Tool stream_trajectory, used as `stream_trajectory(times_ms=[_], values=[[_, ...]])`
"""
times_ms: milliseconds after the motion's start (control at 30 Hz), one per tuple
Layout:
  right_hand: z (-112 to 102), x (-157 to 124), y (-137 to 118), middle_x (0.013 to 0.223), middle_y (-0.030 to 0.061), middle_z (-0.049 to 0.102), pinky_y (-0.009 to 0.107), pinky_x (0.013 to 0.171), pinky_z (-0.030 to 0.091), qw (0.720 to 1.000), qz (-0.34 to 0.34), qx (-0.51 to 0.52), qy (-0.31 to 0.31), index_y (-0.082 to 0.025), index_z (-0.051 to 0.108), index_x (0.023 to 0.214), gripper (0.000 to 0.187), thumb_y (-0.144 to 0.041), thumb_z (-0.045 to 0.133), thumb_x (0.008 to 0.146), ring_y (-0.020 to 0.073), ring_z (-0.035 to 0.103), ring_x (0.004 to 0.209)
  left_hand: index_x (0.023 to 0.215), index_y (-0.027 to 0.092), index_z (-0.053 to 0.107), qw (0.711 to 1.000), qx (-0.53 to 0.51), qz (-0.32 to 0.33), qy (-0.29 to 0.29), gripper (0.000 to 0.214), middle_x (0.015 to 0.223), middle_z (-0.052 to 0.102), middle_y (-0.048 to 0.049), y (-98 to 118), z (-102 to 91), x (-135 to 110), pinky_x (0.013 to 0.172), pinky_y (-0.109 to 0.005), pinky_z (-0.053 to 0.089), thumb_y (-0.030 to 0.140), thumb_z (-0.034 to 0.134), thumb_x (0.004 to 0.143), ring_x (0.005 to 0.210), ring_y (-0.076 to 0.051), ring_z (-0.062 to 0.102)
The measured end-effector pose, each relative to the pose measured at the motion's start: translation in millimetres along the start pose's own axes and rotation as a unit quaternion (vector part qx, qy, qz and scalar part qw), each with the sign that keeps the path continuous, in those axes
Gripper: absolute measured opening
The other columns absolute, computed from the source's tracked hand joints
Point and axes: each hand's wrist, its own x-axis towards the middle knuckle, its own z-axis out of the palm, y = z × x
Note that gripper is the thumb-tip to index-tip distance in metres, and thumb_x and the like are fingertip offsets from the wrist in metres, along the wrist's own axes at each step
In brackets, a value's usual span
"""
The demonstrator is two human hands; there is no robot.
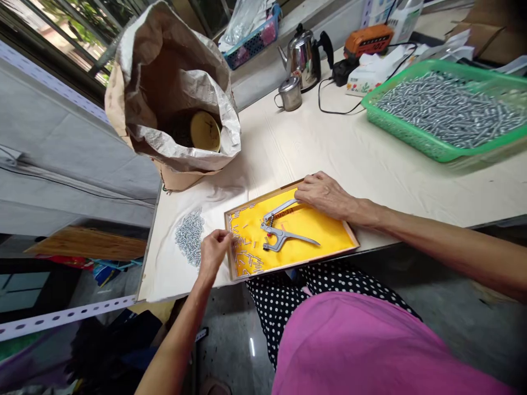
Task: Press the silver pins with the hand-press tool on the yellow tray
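Observation:
A shallow wooden tray (288,265) with a yellow bottom lies at the table's front edge. In it are locking-style metal pliers (280,236) with a spring, and several small metal pins (249,260) scattered at its left end. My left hand (214,252) is at the tray's left rim, thumb and finger pinched together; whatever is between them is too small to make out. Over the tray's far side, my right hand (327,196) has its fingers curled around the end of the pliers' upper handle. Left of the tray, a heap of small metal pins (189,236) sits on the table.
A large open paper sack (173,164) with a yellow round thing inside stands back left. A green basket (411,134) full of metal pieces is at the right. Behind are a steel kettle (303,57), a small metal cup (290,94) and an orange battery pack (368,40).

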Motion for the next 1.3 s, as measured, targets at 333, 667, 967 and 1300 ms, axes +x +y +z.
stream_trajectory(times_ms=[333,667,967,1300], values=[[-3.1,-13.1,24.3,0.087,0.0050,0.067,0.039,0.087,0.022,0.999,-0.013,0.024,-0.040,-0.022,0.063,0.086,0.030,-0.027,0.040,0.105,0.0233,0.047,0.095,0.076,0.016,0.071,0.985,-0.096,0.033,-0.138,0.035,0.069,0.068,-0.0030,73.6,62.7,-37.8,0.053,-0.023,0.042,0.050,0.063,0.073,0.059,-0.014,0.056],[1.0,-10.0,26.0,0.090,0.0052,0.067,0.041,0.090,0.023,0.999,-0.017,-0.001,-0.041,-0.023,0.066,0.089,0.028,-0.026,0.042,0.103,0.0235,0.046,0.096,0.064,0.016,0.068,0.979,0.012,0.034,-0.198,0.031,0.057,0.059,0.0003,77.9,63.8,-22.7,0.051,-0.023,0.035,0.044,0.063,0.075,0.052,-0.012,0.050],[5.1,-14.4,-4.0,0.103,0.0118,0.068,0.046,0.099,0.033,0.995,0.054,0.006,-0.078,-0.017,0.067,0.114,0.036,-0.046,0.055,0.097,0.0297,0.053,0.104,0.055,0.017,0.067,0.956,0.057,0.015,-0.288,0.026,0.044,0.047,0.0044,93.6,54.3,-11.3,0.046,-0.022,0.028,0.040,0.069,0.066,0.045,-0.009,0.040],[10.8,-31.6,-23.2,0.134,0.0177,0.060,0.051,0.105,0.037,0.994,0.053,0.030,-0.093,-0.015,0.056,0.135,0.060,-0.058,0.054,0.094,0.0364,0.050,0.122,0.058,0.018,0.061,0.935,-0.027,-0.011,-0.354,0.038,0.044,0.050,0.0045,81.0,58.7,-27.7,0.045,-0.021,0.033,0.054,0.072,0.064,0.041,-0.009,0.043]])
